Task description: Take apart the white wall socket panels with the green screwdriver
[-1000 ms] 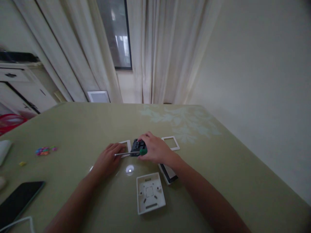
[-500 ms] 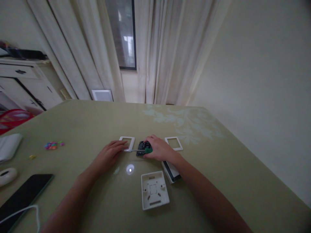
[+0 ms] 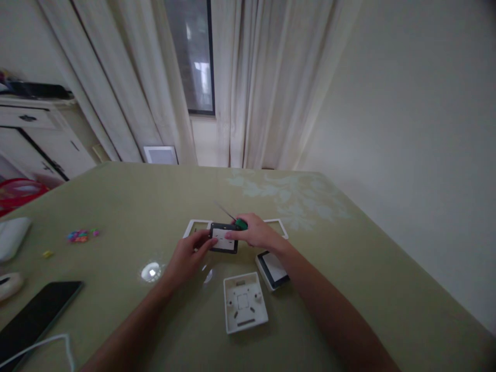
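Between my hands is a wall socket module [image 3: 223, 244] with a white face and black frame, its face turned toward me. My left hand [image 3: 190, 254] grips its left side, thumb on the face. The right side is pinched by my right hand [image 3: 253, 231], which also holds a green-handled screwdriver [image 3: 241, 224], its shaft pointing up and left. Behind my hands lie two white cover frames, a left frame [image 3: 189, 228] and a right frame [image 3: 281, 228]. Nearer me are an open white back box [image 3: 245, 326] and a second box with a black-framed module [image 3: 273, 269] in it.
To the left are a black phone [image 3: 42, 315] with a white cable [image 3: 50, 338], a white rounded object [image 3: 10, 285], a white case-like object [image 3: 13, 237], several small colourful pieces [image 3: 81, 236] and a yellow bit [image 3: 47, 254]. A wall [image 3: 418, 155] runs along the right.
The module has been lifted and turned so its white face shows instead of its dark back. My left hand has moved right and taken hold of it. The screwdriver has swung to point upward.
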Demonstrator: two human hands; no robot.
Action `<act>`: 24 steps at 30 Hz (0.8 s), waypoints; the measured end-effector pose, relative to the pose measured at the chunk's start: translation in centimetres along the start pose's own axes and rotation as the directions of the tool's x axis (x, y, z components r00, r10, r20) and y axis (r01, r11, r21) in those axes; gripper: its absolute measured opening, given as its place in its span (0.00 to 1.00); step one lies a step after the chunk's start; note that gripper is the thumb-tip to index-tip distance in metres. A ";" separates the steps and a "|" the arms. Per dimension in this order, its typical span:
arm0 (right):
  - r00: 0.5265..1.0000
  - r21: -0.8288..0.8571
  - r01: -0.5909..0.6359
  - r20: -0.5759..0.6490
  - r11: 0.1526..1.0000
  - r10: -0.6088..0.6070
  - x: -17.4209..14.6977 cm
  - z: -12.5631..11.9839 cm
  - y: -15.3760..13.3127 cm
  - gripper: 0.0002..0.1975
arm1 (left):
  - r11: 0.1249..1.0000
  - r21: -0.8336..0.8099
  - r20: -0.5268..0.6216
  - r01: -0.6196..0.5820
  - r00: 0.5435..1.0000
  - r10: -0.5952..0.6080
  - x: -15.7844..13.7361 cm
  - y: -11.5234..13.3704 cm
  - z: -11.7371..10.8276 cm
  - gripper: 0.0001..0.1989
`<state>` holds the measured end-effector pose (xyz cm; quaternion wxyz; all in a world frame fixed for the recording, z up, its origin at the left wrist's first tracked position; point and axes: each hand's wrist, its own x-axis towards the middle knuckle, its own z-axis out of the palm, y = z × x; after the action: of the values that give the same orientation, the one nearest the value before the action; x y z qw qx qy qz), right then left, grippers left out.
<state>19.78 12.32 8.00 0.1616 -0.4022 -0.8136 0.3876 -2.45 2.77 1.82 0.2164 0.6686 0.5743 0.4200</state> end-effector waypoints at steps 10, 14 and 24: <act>0.981 -0.251 -0.163 -0.147 0.954 0.129 0.9 1.1 1.3 0.14 | 0.953 0.294 -0.068 0.071 0.996 -0.053 0.7 -4.6 -5.1 0.37; 0.961 -0.346 -0.253 -0.197 0.904 0.194 0.7 1.2 1.1 0.21 | 0.928 0.363 0.009 0.078 0.996 -0.087 0.3 -5.9 -5.8 0.37; 0.971 -0.377 -0.239 -0.098 0.895 0.218 0.4 1.5 0.7 0.25 | 0.909 0.413 -0.011 -0.055 0.998 0.065 0.4 -3.7 -3.7 0.20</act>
<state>18.99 12.12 6.47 0.0540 -0.5289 -0.8164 0.2254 -7.62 3.33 1.11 0.0502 0.7114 0.6317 0.3039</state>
